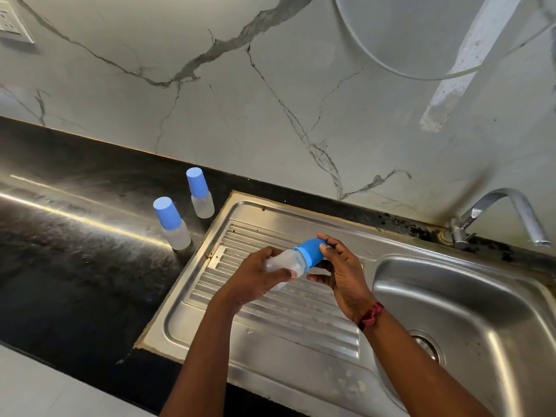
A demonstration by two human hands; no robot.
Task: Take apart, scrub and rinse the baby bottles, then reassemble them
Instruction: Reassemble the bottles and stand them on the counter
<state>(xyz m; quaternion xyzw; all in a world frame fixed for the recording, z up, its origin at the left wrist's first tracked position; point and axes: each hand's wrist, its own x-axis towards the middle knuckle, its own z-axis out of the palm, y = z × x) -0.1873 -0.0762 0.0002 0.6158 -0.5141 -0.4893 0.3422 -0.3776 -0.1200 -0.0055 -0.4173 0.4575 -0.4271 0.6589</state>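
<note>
A small translucent baby bottle [290, 261] with a blue cap [311, 251] lies tilted above the ribbed steel drainboard [270, 314]. My left hand [258, 275] grips the bottle's clear body. My right hand [343, 272] holds the blue cap, fingers curled round its top and thumb below. Two more capped bottles stand upright on the black counter left of the sink, one nearer [173, 224] and one farther back [200, 192].
The steel sink basin [469, 299] with its drain [427, 346] lies to the right, and a chrome tap [508, 212] curves over its far corner. The black counter [75, 236] stretches left. A marble-patterned wall rises behind.
</note>
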